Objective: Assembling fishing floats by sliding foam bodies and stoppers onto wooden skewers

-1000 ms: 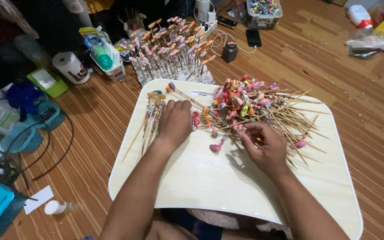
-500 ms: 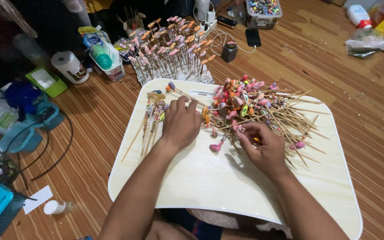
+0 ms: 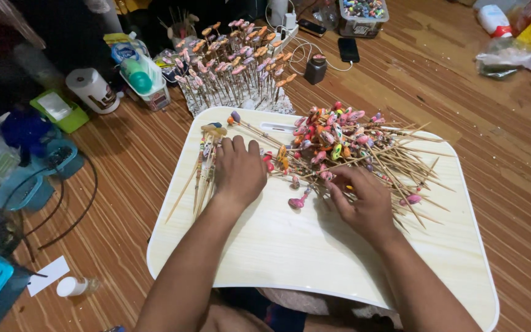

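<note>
A pale lap tray point(image 3: 290, 252) lies before me on the wooden floor. On its far right sits a tangled heap of thin wooden sticks with small coloured bead heads point(image 3: 351, 144). My right hand point(image 3: 364, 200) rests palm down at the heap's near edge, fingertips among the sticks. My left hand point(image 3: 239, 169) lies flat on the tray with its fingers touching a small sorted bundle of sticks point(image 3: 202, 172) at the tray's left edge. One pink-headed stick point(image 3: 297, 201) lies loose between my hands. I cannot see anything gripped in either hand.
Behind the tray a block point(image 3: 241, 101) holds several beaded sticks standing upright. A white roll point(image 3: 93, 91), green box point(image 3: 60, 110) and bottles stand at far left; blue tools and black cables lie left. A phone point(image 3: 348, 49), a bead box point(image 3: 364, 13) and bags lie beyond.
My left hand has slid a little forward and left onto the sorted bundle. My right hand stays at the heap, its fingers shifting slightly.
</note>
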